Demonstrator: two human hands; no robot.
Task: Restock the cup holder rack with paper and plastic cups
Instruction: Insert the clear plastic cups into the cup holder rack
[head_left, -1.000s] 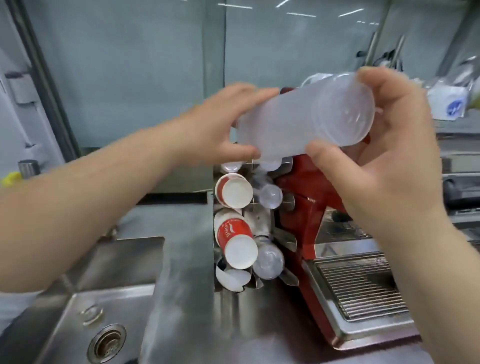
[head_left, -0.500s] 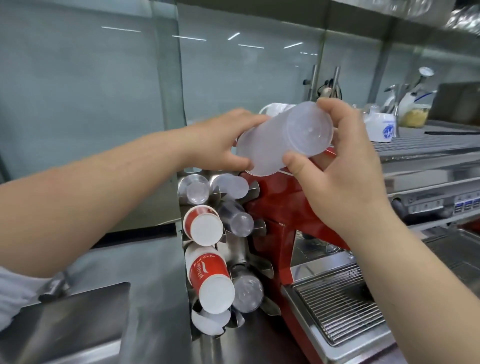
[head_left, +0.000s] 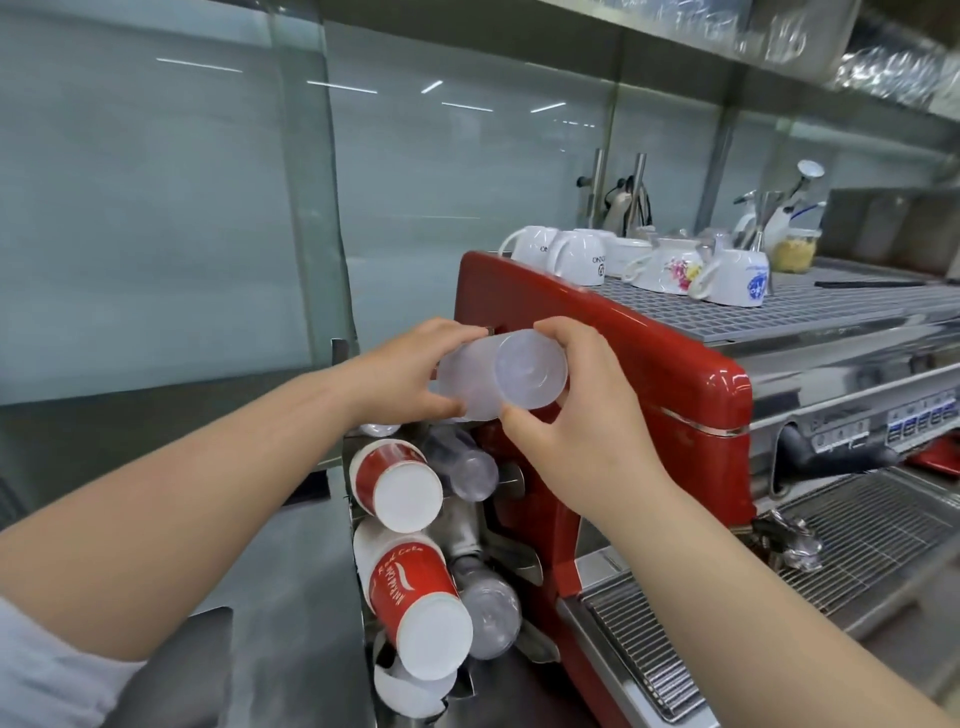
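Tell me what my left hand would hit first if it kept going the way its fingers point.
Probably the red espresso machine: the left hand grips the plastic cup stack, fingers aimed at its side panel. Depth is unclear.

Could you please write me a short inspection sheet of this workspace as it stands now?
Surface: bare steel counter.
Job's things: frosted plastic cup stack held sideways above the steel cup rack; red paper cups and clear plastic cups poke out of it.
Clutter: white ceramic mugs upside down on the red espresso machine.
Grippers: left hand and right hand both grip the stack.
Cables: nothing seen.
Surroundings: glass wall panels.
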